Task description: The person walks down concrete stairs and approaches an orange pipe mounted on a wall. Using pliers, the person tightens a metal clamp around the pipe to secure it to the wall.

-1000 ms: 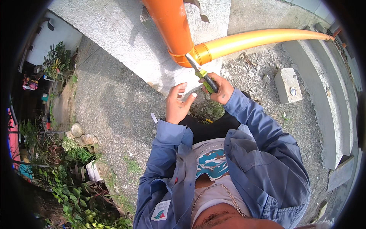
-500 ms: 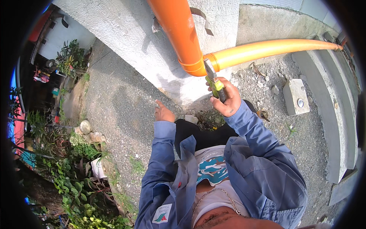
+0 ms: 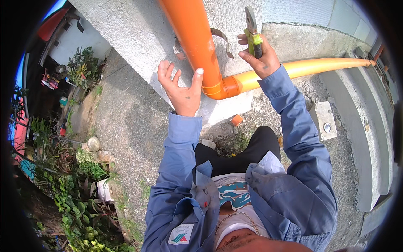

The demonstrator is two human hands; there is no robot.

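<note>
The left hand (image 3: 181, 90) is spread wide, palm turned toward the wall, with the thumb laid against the side of the orange downpipe (image 3: 191, 38) and the other fingers fanned out free of it – it grips nothing. The right hand (image 3: 259, 59) is closed around the yellow-green handles of a pair of pliers (image 3: 252, 31), holding them upright so that the grey metal jaws point up the wall, just beside the pipe's right side. Between the two hands a bent metal strap (image 3: 220, 40) curls out from behind the downpipe (its ends stand off the wall, one on each side of the pipe). Just below the left thumb the downpipe ends in an orange elbow (image 3: 220, 86), from which a yellow pipe (image 3: 319, 67) runs off to the right along the foot of the rough grey wall (image 3: 134, 33). Both forearms wear blue sleeves. On the gravel to the right lies a small concrete block (image 3: 324, 122) with a metal bolt in it – and well to the left, green plants (image 3: 79, 189) edge the ground
</note>
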